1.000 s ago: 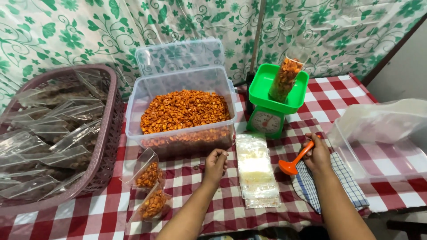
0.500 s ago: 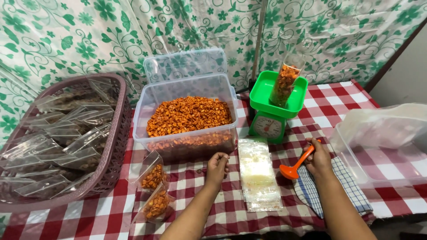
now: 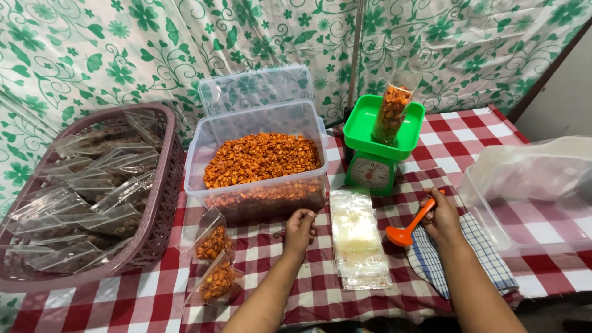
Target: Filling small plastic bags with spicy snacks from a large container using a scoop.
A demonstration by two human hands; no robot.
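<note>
Pretty cramped bench (image 3: 154,290) honestly. The big clear tub (image 3: 259,163) walls off the middle, with the green scale (image 3: 377,145) just beside it on the right and the mauve basket (image 3: 157,209) hogging the left. Open room is mostly the front strip between the filled bags (image 3: 213,262) and the stack of empty bags (image 3: 357,237), where the left hand (image 3: 300,231) sits.

i see both forearms reaching fwd from the bottom edge, bare, roughly parallel. my left hand (image 3: 300,229) rests knuckles up, fingers curled loosely under, thumb tucked in. my right hand (image 3: 441,217) sits further out to the side, fingers closed in a grip, wrist straight.
</note>
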